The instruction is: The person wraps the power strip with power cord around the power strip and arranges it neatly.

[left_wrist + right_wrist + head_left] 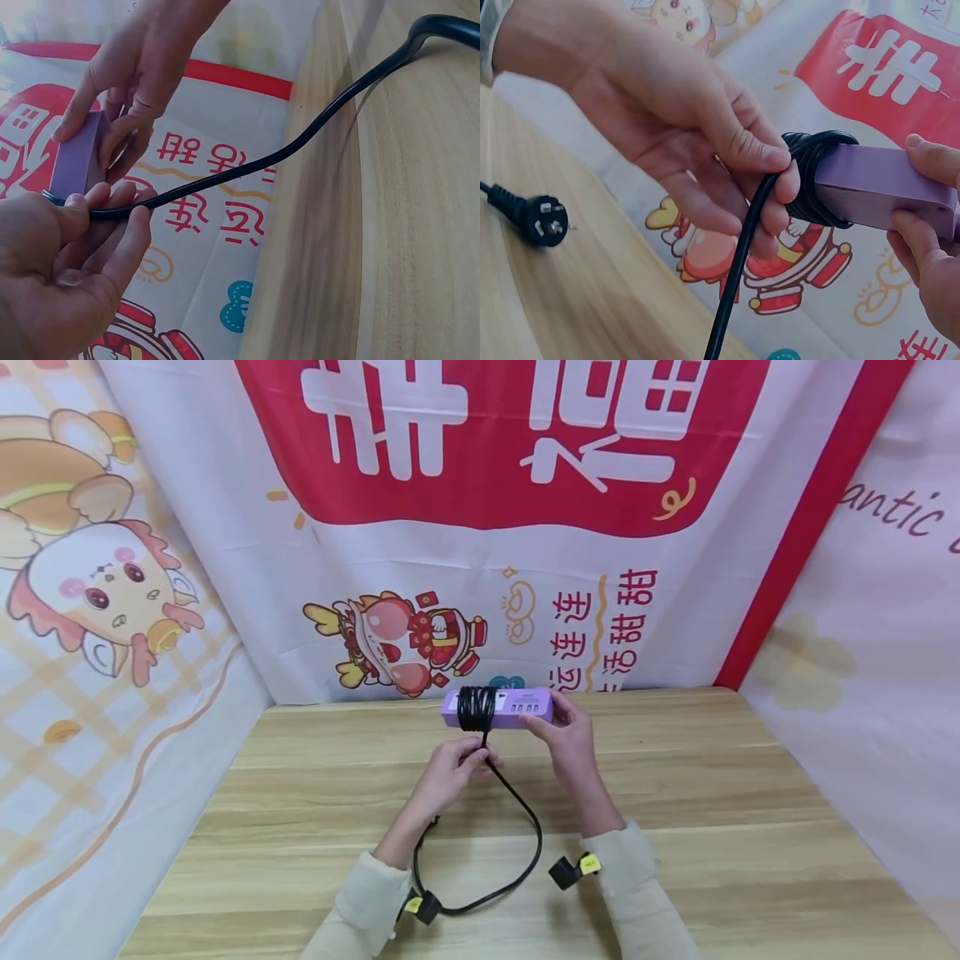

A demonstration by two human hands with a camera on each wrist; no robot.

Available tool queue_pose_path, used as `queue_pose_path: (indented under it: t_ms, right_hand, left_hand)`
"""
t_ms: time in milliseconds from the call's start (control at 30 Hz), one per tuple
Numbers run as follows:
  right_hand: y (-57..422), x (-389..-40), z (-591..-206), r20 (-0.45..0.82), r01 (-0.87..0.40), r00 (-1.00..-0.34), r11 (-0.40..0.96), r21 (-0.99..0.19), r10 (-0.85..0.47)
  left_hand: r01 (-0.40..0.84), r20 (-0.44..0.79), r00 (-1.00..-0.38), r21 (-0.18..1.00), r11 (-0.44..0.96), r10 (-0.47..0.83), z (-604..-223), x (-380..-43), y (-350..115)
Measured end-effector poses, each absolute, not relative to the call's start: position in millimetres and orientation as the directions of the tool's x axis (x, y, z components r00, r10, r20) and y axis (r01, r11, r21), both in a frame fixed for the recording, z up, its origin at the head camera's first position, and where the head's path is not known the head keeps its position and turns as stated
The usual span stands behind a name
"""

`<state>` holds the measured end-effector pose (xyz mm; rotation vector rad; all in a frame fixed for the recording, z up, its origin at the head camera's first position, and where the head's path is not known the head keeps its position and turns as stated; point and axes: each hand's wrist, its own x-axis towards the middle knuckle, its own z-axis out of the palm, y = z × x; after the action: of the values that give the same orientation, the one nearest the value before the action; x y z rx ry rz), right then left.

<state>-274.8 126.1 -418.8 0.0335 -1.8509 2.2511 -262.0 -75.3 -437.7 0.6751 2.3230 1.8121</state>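
A purple power strip with a row of USB ports is held up above the far part of the table. My right hand grips its right end, thumb on one face and fingers on another. Black cord is wound in several turns round the strip's left part. Just below, my left hand pinches the cord where it leaves the coil, as the right wrist view shows up close. From there the loose cord hangs in a wide loop down to the table. Its plug appears at the left of the right wrist view.
The wood-grain table runs back to a printed cloth wall with red lettering and cartoon figures. Patterned cloth also lines the left and right sides. Small black wrist cameras are worn at both sleeves, the cord passing close to the left one.
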Motion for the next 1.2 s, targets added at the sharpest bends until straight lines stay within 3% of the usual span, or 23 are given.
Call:
queue_pose_path:
  t_ms: [367, 700, 1033, 1200]
  right_hand:
    - [126, -268, -406, 0.037, -0.073, -0.993, -0.32, -0.944, 0.116]
    - [121, -262, -400, 0.048, -0.058, -0.998, -0.452, -0.89, 0.033]
    - [121, -256, -395, 0.106, -0.079, -0.994, -0.465, -0.882, -0.032]
    - [122, -254, -395, 0.117, -0.072, -0.99, -0.437, -0.897, -0.077]
  left_hand:
    - [0.354, 0.238, -0.835, 0.922, 0.154, 0.496, -444, -268, -80]
    - [0.421, 0.29, -0.81, 0.893, 0.16, 0.509, -445, -269, -82]
    - [0.5, 0.319, -0.793, 0.827, 0.257, 0.519, -450, -273, -88]
    - [0.533, 0.372, -0.813, 0.787, 0.312, 0.448, -455, -274, -92]
